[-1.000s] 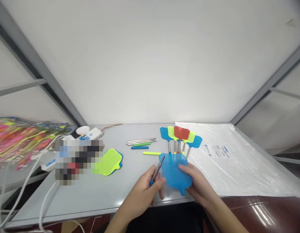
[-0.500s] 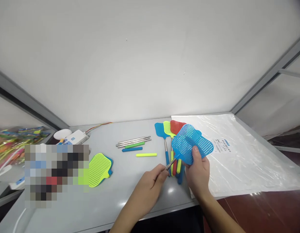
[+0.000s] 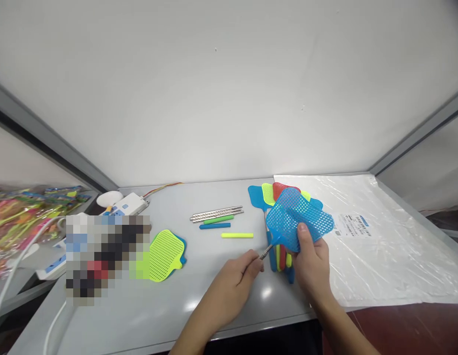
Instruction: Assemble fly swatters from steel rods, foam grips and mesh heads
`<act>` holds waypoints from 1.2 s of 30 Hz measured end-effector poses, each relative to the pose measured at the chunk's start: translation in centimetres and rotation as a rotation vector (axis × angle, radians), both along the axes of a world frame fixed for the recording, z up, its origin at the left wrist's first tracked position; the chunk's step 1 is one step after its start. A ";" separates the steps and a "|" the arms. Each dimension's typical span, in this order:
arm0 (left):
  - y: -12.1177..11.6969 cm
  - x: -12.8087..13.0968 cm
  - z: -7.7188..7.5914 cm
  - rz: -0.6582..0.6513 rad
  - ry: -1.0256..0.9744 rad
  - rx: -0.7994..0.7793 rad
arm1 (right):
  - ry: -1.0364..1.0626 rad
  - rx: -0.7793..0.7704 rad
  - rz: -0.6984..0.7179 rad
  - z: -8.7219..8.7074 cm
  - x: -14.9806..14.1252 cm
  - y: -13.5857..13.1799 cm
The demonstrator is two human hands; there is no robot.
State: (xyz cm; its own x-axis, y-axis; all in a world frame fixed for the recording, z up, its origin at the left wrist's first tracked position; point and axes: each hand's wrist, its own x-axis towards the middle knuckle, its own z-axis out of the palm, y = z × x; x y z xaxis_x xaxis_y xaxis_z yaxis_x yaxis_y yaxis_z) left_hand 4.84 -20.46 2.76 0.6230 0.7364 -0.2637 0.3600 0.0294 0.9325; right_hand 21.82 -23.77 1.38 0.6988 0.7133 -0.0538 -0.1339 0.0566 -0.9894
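My right hand (image 3: 312,264) grips a blue perforated fly swatter head (image 3: 288,217), thumb pressed on its face. My left hand (image 3: 232,286) is closed around a metal rod (image 3: 266,252) that meets the neck of the swatter head. Behind and below them lie several fly swatters side by side, among them a blue one (image 3: 256,196), a yellow-green one (image 3: 268,193) and a red one (image 3: 283,190); their handles are partly covered. Left of my hands are metal rods (image 3: 216,213), a green handle (image 3: 218,219), a blue handle (image 3: 215,226) and a yellow handle (image 3: 237,235).
A yellow-green swatter head (image 3: 164,256) rests over a blue one on the grey table (image 3: 140,325). At left stand a power strip (image 3: 131,204) with cables and a pixelated patch. Packaged colourful items (image 3: 25,217) lie far left. A white plastic sheet (image 3: 395,261) covers the right side.
The view has shifted, so the table things appear farther right. Both hands keep their hold on the swatter head and rod, with the rod end now at the neck much as before.
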 end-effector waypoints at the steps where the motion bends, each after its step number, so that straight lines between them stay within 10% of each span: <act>1: 0.0 -0.2 0.0 -0.014 -0.005 -0.036 | -0.018 -0.015 0.035 0.1 -0.2 -0.1; 21: -0.7 -0.7 -0.4 -0.109 -0.225 -0.273 | -0.064 -0.104 0.477 0.3 -3.2 -2.3; 30: -1.0 -3.8 0.8 -0.062 -0.009 0.036 | 0.110 0.171 0.330 3.1 -3.0 0.8; 36: -1.5 -4.6 1.4 -0.094 0.111 0.199 | 0.207 -0.007 0.494 2.3 -5.4 -1.0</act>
State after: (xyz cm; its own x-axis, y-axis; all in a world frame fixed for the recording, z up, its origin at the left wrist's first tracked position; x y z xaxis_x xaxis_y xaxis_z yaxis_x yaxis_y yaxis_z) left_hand 0.19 -21.98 4.12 0.6665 0.7209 -0.1900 0.4528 -0.1889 0.8714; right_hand 16.43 -24.74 3.71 0.2537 0.9538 -0.1611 -0.3351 -0.0696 -0.9396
